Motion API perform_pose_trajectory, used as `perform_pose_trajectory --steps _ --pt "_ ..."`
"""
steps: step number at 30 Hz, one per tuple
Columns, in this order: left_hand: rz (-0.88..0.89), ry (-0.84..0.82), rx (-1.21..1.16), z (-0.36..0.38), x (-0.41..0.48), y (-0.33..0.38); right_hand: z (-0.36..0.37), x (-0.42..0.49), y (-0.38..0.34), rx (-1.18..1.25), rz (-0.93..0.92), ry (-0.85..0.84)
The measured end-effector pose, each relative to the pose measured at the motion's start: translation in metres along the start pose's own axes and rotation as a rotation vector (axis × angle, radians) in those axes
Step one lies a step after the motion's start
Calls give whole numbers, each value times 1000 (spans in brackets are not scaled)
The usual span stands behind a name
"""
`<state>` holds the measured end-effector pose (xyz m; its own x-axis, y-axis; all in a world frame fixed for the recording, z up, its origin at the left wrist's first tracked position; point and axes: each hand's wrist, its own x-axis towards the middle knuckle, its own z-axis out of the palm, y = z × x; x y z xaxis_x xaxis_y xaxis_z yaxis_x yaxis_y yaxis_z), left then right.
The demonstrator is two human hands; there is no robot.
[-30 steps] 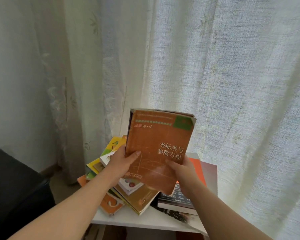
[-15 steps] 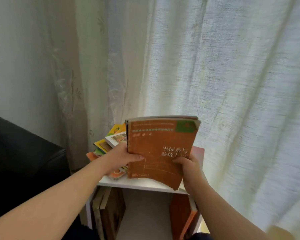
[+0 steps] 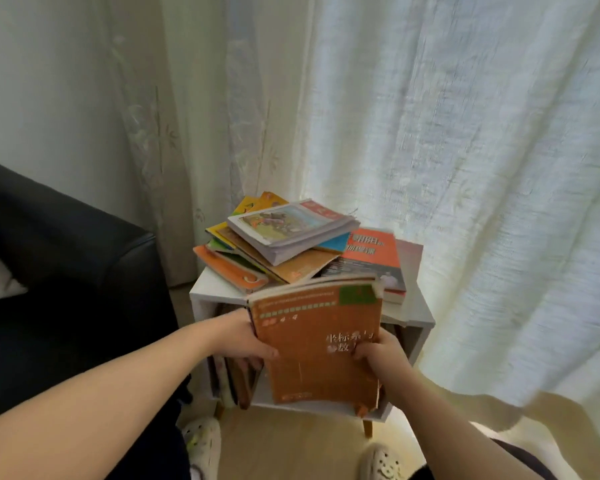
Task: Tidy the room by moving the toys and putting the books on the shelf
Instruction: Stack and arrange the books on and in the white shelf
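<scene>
Both hands hold the orange textbook (image 3: 312,351) upright, cover to the camera: the left hand (image 3: 245,341) grips its 9 o'clock edge, thumb across the cover, and the right hand (image 3: 383,356) pinches its 3 o'clock edge. It hangs before the white shelf (image 3: 205,293) opening, with a pile of books (image 3: 284,237) at 12 o'clock on the shelf top.

On the worn orange-brown paperback book (image 3: 312,344) you hold, you can read "4·4" near the cover's upper left. Lower right, white characters read "坐标系与" with "数" beneath, the rest hidden by your right hand (image 3: 381,355). The white title on the red-orange book (image 3: 371,251) lying behind is too blurred to read.
</scene>
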<state>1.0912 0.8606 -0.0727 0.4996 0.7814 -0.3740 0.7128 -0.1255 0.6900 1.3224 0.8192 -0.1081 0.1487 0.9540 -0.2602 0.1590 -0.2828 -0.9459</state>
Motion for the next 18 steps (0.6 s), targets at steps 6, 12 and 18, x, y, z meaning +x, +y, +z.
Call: perform_pose_trajectory --steps 6,12,18 --pt "-163 40 -95 45 23 -64 20 19 42 -297 205 -122" --pt "-349 -38 274 65 59 -80 16 46 62 -416 342 -112" --pt "-422 72 143 75 99 -74 -8 68 76 -429 488 -58"
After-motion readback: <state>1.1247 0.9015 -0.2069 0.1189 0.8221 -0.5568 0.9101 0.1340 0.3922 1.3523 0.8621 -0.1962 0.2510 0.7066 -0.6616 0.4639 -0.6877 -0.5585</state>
